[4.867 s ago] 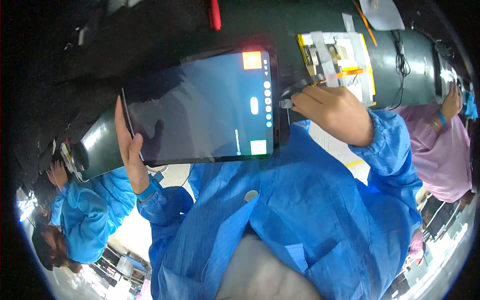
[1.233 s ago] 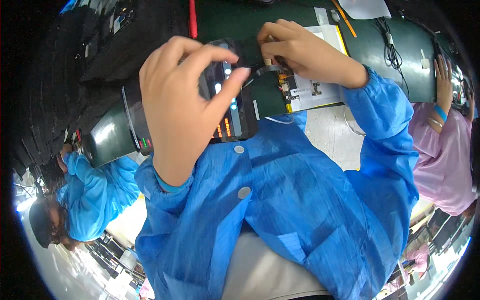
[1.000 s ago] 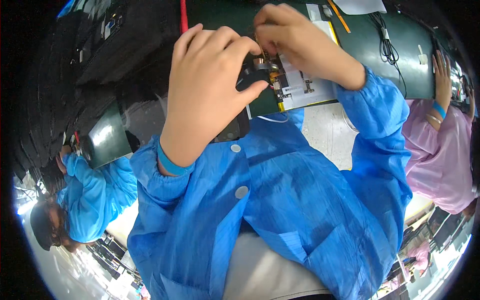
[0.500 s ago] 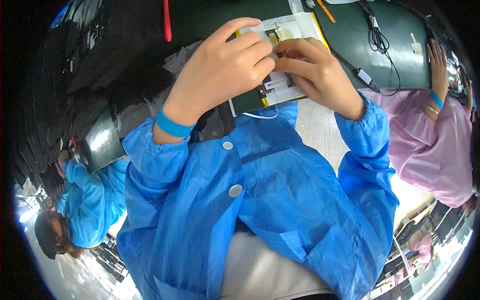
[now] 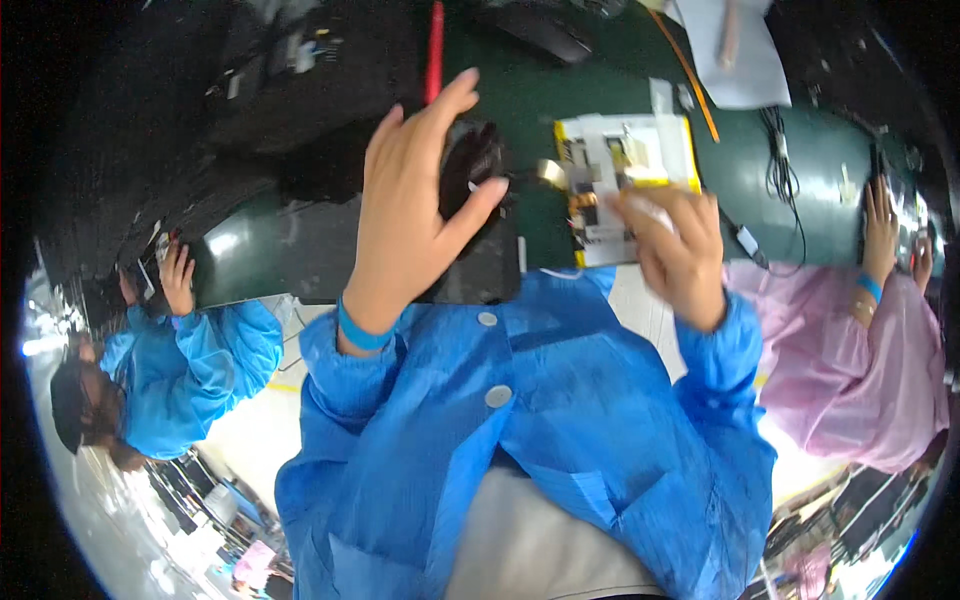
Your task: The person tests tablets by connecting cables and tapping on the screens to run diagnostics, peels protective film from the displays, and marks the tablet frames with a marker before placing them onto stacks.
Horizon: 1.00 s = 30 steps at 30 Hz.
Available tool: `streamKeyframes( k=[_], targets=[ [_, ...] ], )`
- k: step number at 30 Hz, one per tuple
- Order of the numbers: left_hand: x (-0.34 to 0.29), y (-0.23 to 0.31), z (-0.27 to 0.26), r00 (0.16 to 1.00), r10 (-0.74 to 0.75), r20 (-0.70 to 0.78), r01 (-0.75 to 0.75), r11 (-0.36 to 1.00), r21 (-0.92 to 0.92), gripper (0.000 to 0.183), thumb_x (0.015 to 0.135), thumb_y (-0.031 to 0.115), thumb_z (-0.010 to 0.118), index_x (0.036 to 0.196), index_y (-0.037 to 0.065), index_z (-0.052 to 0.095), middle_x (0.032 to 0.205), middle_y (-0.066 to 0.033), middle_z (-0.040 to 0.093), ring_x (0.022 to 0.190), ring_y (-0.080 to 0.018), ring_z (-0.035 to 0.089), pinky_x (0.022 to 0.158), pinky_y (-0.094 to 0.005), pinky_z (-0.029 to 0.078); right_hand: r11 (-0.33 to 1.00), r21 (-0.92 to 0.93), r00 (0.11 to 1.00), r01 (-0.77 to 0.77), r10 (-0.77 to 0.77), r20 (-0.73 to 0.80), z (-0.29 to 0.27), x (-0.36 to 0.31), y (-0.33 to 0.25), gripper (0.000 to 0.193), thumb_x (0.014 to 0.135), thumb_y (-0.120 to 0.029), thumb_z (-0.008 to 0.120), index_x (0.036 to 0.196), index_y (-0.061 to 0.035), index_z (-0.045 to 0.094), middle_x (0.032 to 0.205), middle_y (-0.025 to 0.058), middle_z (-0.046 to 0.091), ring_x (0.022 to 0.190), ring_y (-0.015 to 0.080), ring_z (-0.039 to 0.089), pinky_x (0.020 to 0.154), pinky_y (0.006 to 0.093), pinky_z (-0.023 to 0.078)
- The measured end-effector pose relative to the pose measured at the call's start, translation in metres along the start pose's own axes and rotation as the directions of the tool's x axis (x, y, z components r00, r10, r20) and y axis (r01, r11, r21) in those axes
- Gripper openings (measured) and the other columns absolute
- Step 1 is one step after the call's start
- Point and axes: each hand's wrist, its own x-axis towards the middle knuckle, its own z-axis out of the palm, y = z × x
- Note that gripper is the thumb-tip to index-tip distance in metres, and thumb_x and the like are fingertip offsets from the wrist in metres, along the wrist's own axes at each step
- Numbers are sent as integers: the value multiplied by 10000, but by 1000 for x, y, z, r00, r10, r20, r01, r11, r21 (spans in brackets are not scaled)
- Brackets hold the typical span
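My left hand (image 5: 410,220) is above the black surface on the left, thumb and fingers spread. A dark, shiny heap (image 5: 475,150) shows beyond the gap between its thumb and forefinger; I cannot make out its kind. To the right lies a flat white panel with yellow edges (image 5: 600,245), carrying dark circuit parts and tape pieces. Over its lower right side, my right hand (image 5: 685,250) has its fingers curled together, blurred by motion. Something whitish shows at those fingers, too smeared to name. A small brass-coloured piece (image 5: 550,173) is at the panel's left edge.
A red stick-like tool (image 5: 434,55) lies beyond my left hand. Farther right are an orange strip (image 5: 690,75), a white sheet (image 5: 735,60) and a coiled black cable (image 5: 778,160). Co-workers sit at both sides, one in pink (image 5: 840,350), one in blue (image 5: 200,370).
My left hand has left the panel, moved left and spread its fingers. My right hand has drawn toward the panel's lower right, uncovering its middle. The whole view has shifted.
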Motion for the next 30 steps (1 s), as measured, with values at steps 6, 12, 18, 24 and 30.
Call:
streamKeyframes(
  k=[6, 12, 18, 24, 30],
  targets=[
    [-79, -41, -58, 974, -116, 194, 90, 986, 139, 640, 693, 323, 689, 1271, 119, 506, 1343, -116, 445, 1204, -329, 430, 1051, -466, 266, 891, 307, 942, -336, 316, 114, 45, 15, -80, 416, 695, 79, 555, 1101, 7, 604, 1195, 167, 507, 906, 287, 556, 790, 356, 453],
    [-111, -47, -55, 949, -21, 313, -33, 985, 168, 847, 684, 494, 629, 1377, 78, 375, 1450, -149, 297, 1327, -344, 284, 1097, -514, 152, 688, 541, 847, -483, 524, 89, 50, 13, -107, 422, 743, 94, 475, 1141, 19, 594, 1287, 164, 443, 1062, 266, 504, 909, 336, 399],
    [-134, -64, -59, 904, 341, -258, -269, 922, 277, 254, 768, 92, 612, 1011, 127, 680, 1028, -113, 662, 963, -289, 632, 790, -358, 530, 671, 678, 930, -300, 364, 51, 9, 46, -139, 445, 740, 77, 418, 1134, 9, 614, 1287, 185, 428, 1057, 245, 490, 908, 315, 386],
    [-97, -29, -156, 907, 256, -335, -239, 967, 94, 262, 716, -7, 670, 973, 38, 647, 934, -145, 678, 847, -294, 672, 729, -338, 549, 880, 448, 886, -158, 327, -329, 4, 61, -114, 410, 688, 78, 515, 1092, 44, 574, 1076, 186, 541, 851, 246, 556, 785, 318, 438],
    [-44, -5, -196, 990, -94, 101, 105, 988, -110, 246, 787, 46, 597, 1031, 34, 629, 826, -142, 671, 747, -286, 668, 687, -322, 513, 979, -28, 864, 204, -193, -465, 26, 73, -112, 577, 558, -17, 666, 1129, -40, 594, 912, 119, 528, 681, 225, 548, 616, 322, 433]
  ],
)
